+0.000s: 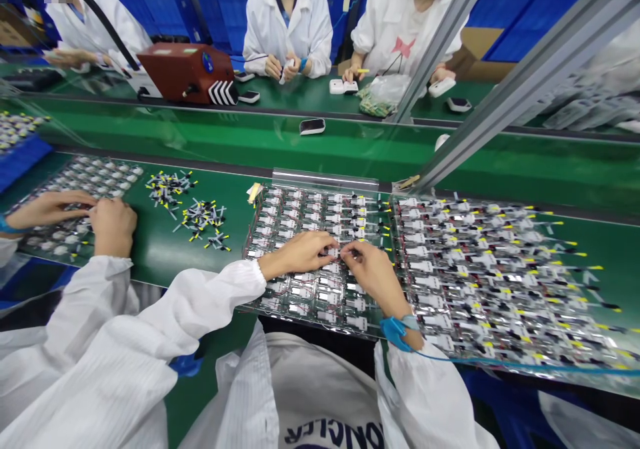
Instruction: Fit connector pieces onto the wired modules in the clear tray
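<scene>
My left hand (300,252) and my right hand (373,272) meet over a clear tray (280,196) of several small wired parts. Their fingertips are pinched together on one small part (336,253) in the tray's middle rows. A blue wrist strap (395,329) with a blue cord sits on my right wrist. Both sleeves are white.
A second tray (500,269) of parts with yellow-tipped wires lies to the right. Loose black and yellow pieces (200,216) lie on the green table to the left. A co-worker's hands (113,226) work on another tray at far left. Beyond the green belt (200,136) sit several people in white coats, near a red box (187,69).
</scene>
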Available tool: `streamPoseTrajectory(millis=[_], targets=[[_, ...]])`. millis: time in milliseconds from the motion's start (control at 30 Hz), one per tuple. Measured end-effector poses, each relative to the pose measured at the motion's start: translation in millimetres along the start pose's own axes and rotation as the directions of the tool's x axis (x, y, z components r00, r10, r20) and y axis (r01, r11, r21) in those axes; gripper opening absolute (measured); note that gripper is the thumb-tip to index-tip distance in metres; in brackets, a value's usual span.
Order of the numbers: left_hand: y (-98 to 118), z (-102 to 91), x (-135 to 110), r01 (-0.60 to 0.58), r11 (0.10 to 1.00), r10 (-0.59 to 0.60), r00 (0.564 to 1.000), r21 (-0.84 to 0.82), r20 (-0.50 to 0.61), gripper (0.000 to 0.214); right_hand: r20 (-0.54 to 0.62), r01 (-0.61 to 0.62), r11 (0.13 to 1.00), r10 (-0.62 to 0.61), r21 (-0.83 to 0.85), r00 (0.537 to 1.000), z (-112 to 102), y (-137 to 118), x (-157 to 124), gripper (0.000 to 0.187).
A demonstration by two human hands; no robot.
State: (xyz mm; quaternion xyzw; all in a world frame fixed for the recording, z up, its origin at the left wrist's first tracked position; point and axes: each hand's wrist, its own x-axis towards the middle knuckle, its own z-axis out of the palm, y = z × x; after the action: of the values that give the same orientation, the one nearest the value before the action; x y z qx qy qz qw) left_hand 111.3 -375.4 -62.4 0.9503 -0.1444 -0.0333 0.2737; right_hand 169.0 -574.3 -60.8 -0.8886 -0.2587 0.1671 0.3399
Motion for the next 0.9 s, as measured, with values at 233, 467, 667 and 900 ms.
streamPoseTrajectory(millis=[233, 467, 667, 900], targets=[[1.0, 1.1, 0.9, -0.004, 1.0, 0.004, 1.0, 0.024, -0.002, 0.024, 0.016, 0.002, 1.0, -0.002, -0.002, 1.0, 1.3, 1.9, 2.5, 0.023], [0.6, 2.6, 0.9, -0.023, 0.999, 0.023, 1.0, 0.041, -0.012, 0.024, 0.019, -0.004, 1.0, 0.004, -0.011, 1.0, 3.0, 0.3, 3.7, 0.023], [2.9, -0.4, 2.0, -0.021, 0.997, 0.019, 0.999, 0.073, 0.027, 0.023, 0.008, -0.005, 0.99, 0.006, -0.142, 1.0, 5.9, -6.5, 2.0, 0.02], [24.0, -16.8, -16.5, -0.007, 0.984, 0.007, 1.0, 0.176, 0.003, 0.032, -0.107, 0.049, 0.953, -0.085, -0.3, 0.991, -3.5, -7.0, -18.9, 0.033]])
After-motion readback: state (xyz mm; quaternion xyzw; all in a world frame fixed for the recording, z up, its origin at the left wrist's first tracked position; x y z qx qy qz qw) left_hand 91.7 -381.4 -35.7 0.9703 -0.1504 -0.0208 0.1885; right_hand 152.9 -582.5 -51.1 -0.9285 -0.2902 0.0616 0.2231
